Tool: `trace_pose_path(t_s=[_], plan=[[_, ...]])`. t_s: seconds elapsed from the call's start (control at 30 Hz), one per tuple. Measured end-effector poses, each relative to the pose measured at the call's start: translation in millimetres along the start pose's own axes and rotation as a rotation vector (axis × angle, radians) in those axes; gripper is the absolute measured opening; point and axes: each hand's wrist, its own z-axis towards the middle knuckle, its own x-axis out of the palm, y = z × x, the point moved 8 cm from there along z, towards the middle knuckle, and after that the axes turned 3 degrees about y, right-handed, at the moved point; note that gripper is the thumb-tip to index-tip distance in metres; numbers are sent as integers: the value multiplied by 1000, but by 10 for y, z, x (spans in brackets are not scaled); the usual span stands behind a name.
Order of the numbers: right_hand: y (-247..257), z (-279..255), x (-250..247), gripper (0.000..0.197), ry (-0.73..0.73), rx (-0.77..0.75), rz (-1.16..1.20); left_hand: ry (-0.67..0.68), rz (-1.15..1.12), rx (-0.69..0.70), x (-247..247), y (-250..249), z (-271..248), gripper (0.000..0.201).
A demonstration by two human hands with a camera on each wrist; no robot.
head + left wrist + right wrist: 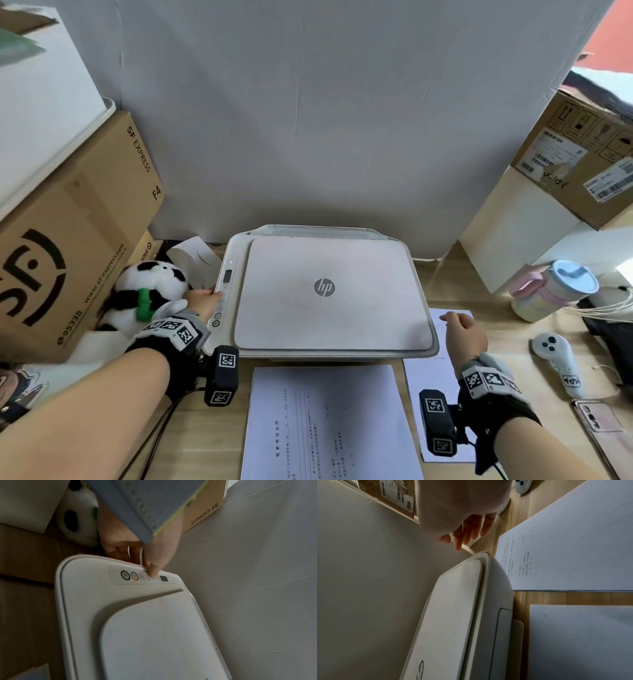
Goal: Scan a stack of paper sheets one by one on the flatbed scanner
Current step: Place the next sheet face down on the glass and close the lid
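- Two lots of paper are seen on the wooden desk (445,274): one printed sheet (329,425) lies nearest, just in front of the scanner, and a second pile of sheets (442,377) lies to the right of it.
- Two hands are seen. The right hand (464,334) is held over the second pile with its fingers loosely bent, and nothing is held in it.
- One white scanner (329,294) is set in the middle of the desk, and its lid is shut flat.
- The left hand (202,301) is stretched to the button strip (222,294) on the scanner's left edge. One finger is put down on a button, and nothing is gripped.
- One toy panda (147,294) is seen just left of that hand.
- Farther off, one cup with a blue lid (551,291) and three brown boxes are counted.
- The row of round buttons is shown clearly only in the left wrist view.
- The printed lines on the second pile are shown best in the right wrist view.
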Motion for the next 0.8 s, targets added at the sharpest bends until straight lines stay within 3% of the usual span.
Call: trace_pose_path(t_s=[0.2,0.3,0.4,0.5,0.8], plan=[[-70,5,137,19,77,1,-25,-34,11,-22,-26,2,-28,36],[-123,-13,173,17,82,17,-44,-42,-15,-11,-24,71,45,24],[-213,-22,228,26,122,17,-110,-90,-1,3,-29,171,45,35],[-291,-77,287,32,163,14,-121,-116,10,48,-12,208,-68,26],[-363,-226,299,35,168,-48,-45,-215,46,144,59,374,-507,37]])
